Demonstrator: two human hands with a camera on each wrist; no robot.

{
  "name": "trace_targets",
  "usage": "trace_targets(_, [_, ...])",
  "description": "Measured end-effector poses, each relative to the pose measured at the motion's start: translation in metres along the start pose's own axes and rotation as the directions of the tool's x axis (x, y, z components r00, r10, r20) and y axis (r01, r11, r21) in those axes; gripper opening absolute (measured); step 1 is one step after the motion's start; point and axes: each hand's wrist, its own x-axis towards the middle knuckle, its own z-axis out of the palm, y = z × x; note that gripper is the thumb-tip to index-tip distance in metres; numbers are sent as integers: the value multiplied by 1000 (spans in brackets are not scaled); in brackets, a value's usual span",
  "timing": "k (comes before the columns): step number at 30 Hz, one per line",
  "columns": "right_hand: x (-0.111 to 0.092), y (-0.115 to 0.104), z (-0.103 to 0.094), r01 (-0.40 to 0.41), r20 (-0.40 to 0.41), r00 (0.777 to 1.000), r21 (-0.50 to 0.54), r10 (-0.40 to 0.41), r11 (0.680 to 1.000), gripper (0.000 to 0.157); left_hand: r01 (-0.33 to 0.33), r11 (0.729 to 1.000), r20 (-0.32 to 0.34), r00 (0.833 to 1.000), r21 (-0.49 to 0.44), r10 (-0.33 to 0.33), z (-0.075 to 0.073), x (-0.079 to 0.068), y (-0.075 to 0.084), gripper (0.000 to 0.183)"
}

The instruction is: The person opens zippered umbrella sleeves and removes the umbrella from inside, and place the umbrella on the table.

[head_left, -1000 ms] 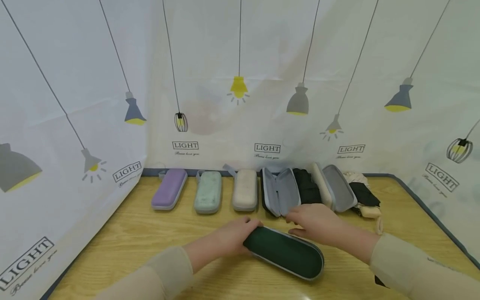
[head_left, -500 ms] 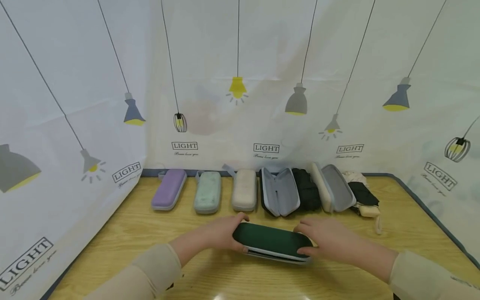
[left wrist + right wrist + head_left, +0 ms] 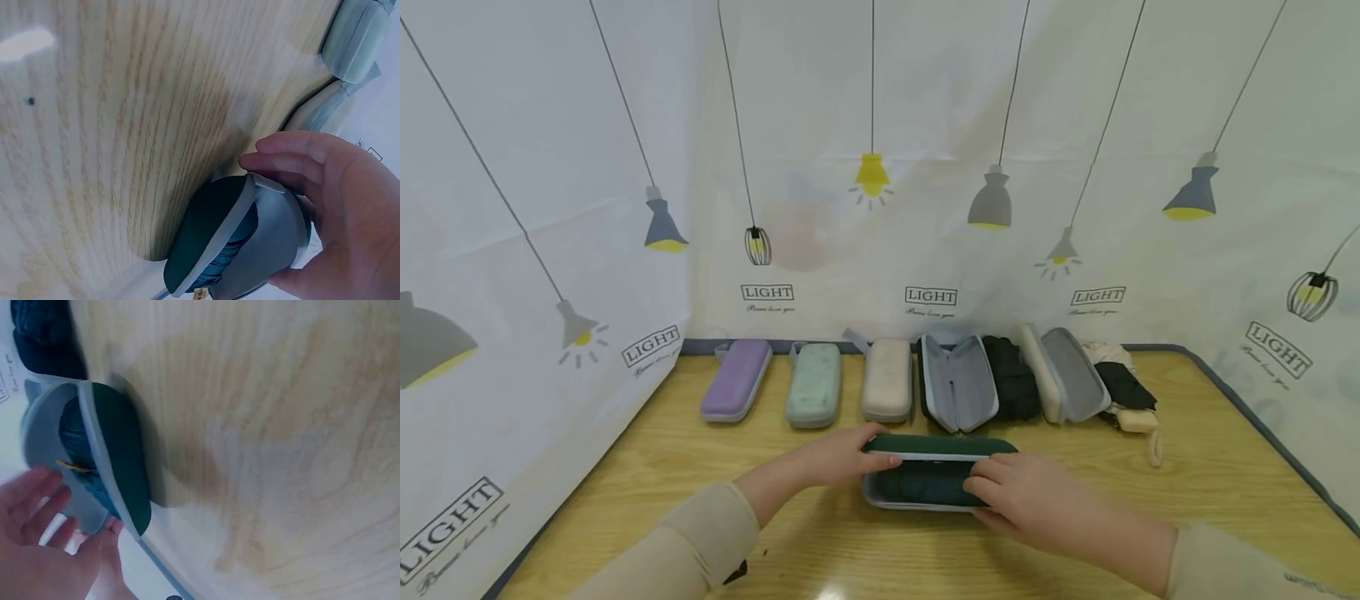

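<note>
A dark green zip case (image 3: 928, 444) stands partly unzipped above the table front, its grey-lined mouth facing me. Inside lies a folded dark fabric bundle (image 3: 917, 483), pleated, with a small yellowish tag (image 3: 75, 466) showing in the right wrist view. My left hand (image 3: 835, 458) grips the lid's left end, thumb on the rim and fingers behind. At the right end, my right hand (image 3: 1037, 504) has its fingers over the mouth, close to the bundle; in the right wrist view they are loosely bent, spread and blurred beside the grey lining (image 3: 47, 437).
Purple (image 3: 736, 381), mint (image 3: 815, 385) and cream (image 3: 887, 379) closed cases stand in a row at the back. Beside them are an open grey-lined case (image 3: 958, 383), a black fabric bundle (image 3: 1015, 379), an open cream case (image 3: 1078, 375) and a cream-and-black bundle (image 3: 1126, 387). A printed curtain (image 3: 820, 167) hangs behind.
The green case has turned from showing its smooth outside to showing its gaping mouth and the bundle inside. My right hand has come onto its right end and then across its mouth.
</note>
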Motion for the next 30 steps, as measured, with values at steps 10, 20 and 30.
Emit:
trace_targets(10, [1, 3, 25, -361, 366, 868, 3, 335, 932, 44, 9, 999, 1, 1000, -33, -9, -1, -1, 1, 68])
trace_targets(20, [7, 3, 28, -324, 368, 880, -3, 302, 946, 57, 34, 997, -11, 999, -73, -35, 0, -3, 1, 75])
trace_targets(30, [11, 3, 25, -281, 390, 879, -44, 275, 959, 58, -17, 997, -30, 999, -78, 15, 0, -3, 7, 59])
